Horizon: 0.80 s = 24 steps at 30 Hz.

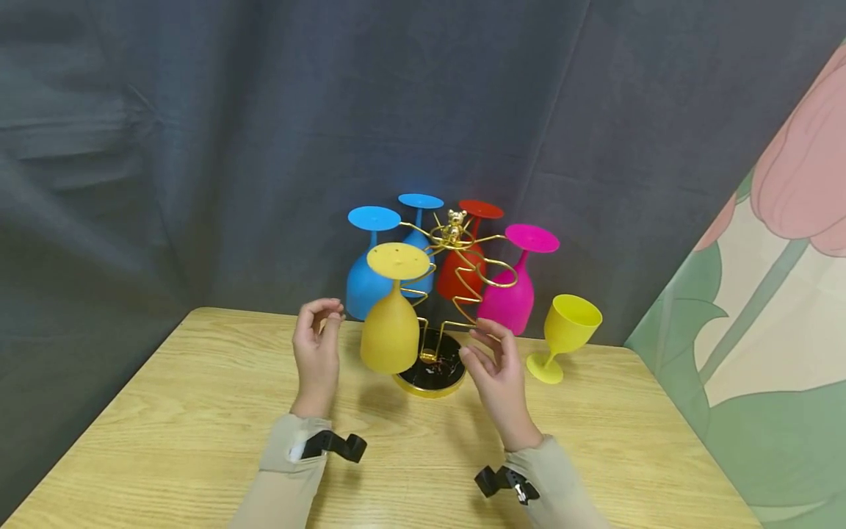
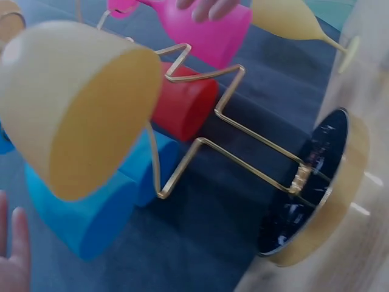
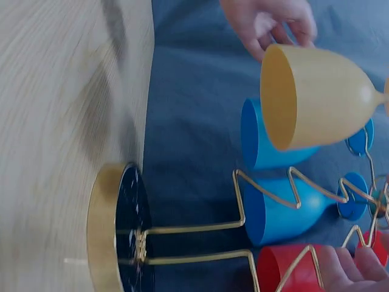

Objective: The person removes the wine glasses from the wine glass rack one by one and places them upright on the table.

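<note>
A gold wire rack (image 1: pixel 468 286) holds several stemmed plastic goblets upside down. The yellow goblet (image 1: pixel 390 334) hangs at the front left, with a blue goblet (image 1: pixel 365 286) and a second blue goblet (image 1: pixel 420 200) behind it. Farther round hang a red goblet (image 1: pixel 454 278) and a pink goblet (image 1: pixel 509 301). My left hand (image 1: pixel 317 360) is raised just left of the yellow goblet, fingers loosely bent and holding nothing. On the other side, my right hand (image 1: pixel 497 378) is up in front of the pink goblet, its fingers relaxed, with nothing visible in its grasp.
Another yellow goblet (image 1: pixel 570 323) stands upright on the wooden table (image 1: pixel 198 426), right of the rack. The rack's round black base (image 1: pixel 432 378) has a gold rim. A small gold bear (image 1: pixel 454 226) tops the rack. A dark curtain (image 1: pixel 264 147) hangs behind.
</note>
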Motion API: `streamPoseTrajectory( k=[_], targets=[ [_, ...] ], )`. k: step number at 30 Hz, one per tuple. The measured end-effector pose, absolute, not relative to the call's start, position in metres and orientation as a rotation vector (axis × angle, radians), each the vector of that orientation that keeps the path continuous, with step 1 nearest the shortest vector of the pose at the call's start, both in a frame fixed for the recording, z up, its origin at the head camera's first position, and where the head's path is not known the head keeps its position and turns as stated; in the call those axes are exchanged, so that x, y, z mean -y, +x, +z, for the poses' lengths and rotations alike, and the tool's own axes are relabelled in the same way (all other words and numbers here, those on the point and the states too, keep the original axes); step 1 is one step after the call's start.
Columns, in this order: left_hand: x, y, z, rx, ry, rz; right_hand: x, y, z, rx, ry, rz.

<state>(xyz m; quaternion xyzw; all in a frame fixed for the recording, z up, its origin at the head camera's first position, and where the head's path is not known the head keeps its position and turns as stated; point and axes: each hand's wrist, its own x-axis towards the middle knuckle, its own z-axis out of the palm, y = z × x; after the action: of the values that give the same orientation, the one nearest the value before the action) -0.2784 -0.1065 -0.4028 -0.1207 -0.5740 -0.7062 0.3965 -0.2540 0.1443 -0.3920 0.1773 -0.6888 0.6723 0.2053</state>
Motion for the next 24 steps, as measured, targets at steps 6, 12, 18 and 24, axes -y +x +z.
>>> streamPoseTrajectory(
  k=[6, 12, 18, 24],
  targets=[
    [0.109, -0.272, -0.394, 1.599, -0.558, -1.826, -0.128, -0.255, -0.387, 1.941, 0.588, 1.923],
    [0.114, -0.273, -0.396, 1.771, -0.734, -1.776, -0.114, -0.258, -0.385, 1.965, 0.639, 1.957],
    [0.116, -0.274, -0.399, 1.914, -0.768, -1.774, -0.099, -0.26, -0.383, 1.951, 0.71, 2.0],
    [0.115, -0.273, -0.4, 1.922, -0.781, -1.797, -0.089, -0.26, -0.382, 1.938, 0.759, 1.98]
  ],
)
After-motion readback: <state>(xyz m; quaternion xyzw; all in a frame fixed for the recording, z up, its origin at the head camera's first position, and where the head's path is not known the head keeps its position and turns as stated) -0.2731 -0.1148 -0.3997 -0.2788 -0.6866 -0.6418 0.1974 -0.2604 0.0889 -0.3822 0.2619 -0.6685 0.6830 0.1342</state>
